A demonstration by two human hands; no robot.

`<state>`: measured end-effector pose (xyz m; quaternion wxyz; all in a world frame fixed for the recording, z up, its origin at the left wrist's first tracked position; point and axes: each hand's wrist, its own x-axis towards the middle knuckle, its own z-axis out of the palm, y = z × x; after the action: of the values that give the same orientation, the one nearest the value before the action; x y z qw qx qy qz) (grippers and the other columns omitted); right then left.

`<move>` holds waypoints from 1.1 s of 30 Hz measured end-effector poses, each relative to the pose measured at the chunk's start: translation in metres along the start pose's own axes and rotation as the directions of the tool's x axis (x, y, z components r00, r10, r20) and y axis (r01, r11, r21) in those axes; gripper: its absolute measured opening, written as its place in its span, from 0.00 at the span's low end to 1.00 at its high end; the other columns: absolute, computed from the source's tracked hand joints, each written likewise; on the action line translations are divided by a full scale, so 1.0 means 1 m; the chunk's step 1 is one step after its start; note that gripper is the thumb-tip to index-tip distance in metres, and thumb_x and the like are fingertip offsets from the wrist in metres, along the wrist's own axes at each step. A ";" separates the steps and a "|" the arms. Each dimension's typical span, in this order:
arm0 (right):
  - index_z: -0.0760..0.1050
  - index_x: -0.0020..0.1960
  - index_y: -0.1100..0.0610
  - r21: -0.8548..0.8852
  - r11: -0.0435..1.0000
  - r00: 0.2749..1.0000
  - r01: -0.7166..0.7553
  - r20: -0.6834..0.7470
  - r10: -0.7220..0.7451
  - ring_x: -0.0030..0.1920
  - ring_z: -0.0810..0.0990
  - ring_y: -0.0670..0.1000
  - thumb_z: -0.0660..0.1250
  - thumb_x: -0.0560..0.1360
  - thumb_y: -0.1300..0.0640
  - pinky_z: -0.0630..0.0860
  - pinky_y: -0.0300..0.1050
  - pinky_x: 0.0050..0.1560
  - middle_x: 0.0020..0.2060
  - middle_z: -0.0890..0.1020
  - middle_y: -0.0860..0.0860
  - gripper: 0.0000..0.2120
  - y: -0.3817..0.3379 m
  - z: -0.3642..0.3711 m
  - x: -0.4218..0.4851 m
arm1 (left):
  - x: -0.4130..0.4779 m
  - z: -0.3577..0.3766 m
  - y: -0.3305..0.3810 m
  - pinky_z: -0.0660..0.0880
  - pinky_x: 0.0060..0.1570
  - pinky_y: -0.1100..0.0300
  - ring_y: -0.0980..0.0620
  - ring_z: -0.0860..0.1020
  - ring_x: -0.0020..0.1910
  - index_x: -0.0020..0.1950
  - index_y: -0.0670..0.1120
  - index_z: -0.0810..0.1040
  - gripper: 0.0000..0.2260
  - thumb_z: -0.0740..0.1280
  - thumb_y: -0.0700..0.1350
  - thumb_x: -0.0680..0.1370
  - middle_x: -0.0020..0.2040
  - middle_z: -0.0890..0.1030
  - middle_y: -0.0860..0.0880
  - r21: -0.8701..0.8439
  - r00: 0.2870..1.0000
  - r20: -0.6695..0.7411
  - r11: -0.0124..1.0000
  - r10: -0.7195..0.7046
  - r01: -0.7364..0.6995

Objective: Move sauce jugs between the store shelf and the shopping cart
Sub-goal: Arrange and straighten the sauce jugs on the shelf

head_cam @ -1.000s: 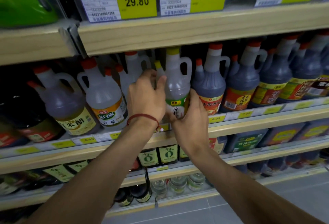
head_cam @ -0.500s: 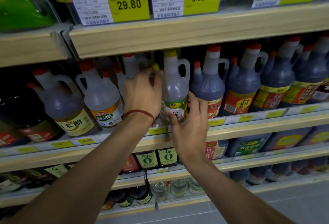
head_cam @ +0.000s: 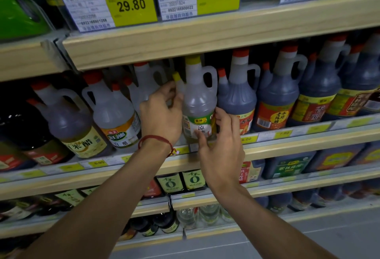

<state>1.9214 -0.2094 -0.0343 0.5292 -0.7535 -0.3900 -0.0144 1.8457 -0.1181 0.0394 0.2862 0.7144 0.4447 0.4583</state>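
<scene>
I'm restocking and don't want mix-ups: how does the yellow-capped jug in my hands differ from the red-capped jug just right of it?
The yellow-capped jug holds pale, cloudy liquid; the red-capped jug holds dark liquid. The yellow-capped jug's label is green and white; the red-capped jug's is orange-red. Both are upright plastic jugs with a loop handle and a small side spout.

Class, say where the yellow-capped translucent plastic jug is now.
Head view, centre: the yellow-capped translucent plastic jug sits at the light wooden shelf front, held between the left hand and right hand, a red-capped dark jug immediately right.
</scene>
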 end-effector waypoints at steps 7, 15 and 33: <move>0.75 0.61 0.52 0.107 0.991 0.997 0.078 -0.022 -0.076 0.57 0.77 0.48 0.73 0.76 0.60 0.72 0.38 0.49 0.57 0.76 0.46 0.15 -0.015 0.008 -0.023 | -0.014 -0.050 -0.013 0.80 0.46 0.59 0.58 0.81 0.43 0.53 0.49 0.77 0.09 0.71 0.41 0.76 0.45 0.81 0.54 0.084 0.961 -0.248 0.991 0.124 -0.106; 0.68 0.74 0.53 0.157 0.987 0.939 0.026 0.335 -0.077 0.66 0.72 0.46 0.71 0.79 0.59 0.69 0.37 0.67 0.66 0.74 0.48 0.25 -0.046 0.036 -0.020 | 0.029 -0.063 -0.039 0.75 0.43 0.55 0.47 0.79 0.42 0.54 0.41 0.80 0.08 0.67 0.44 0.78 0.42 0.81 0.44 0.200 0.952 -0.212 0.964 0.218 -0.176; 0.71 0.67 0.54 0.092 0.964 0.962 -0.250 -0.088 0.258 0.61 0.77 0.52 0.81 0.70 0.51 0.77 0.56 0.61 0.62 0.74 0.49 0.31 -0.085 0.094 -0.033 | 0.061 -0.091 -0.055 0.79 0.55 0.46 0.48 0.83 0.52 0.54 0.55 0.78 0.11 0.62 0.44 0.75 0.48 0.86 0.49 -0.093 0.962 0.130 0.969 0.240 -0.229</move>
<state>1.8101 -0.1407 -0.0234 0.5750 -0.7738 -0.2637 0.0318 1.7537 -0.0386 0.0566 0.2878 0.7807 0.3179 0.4546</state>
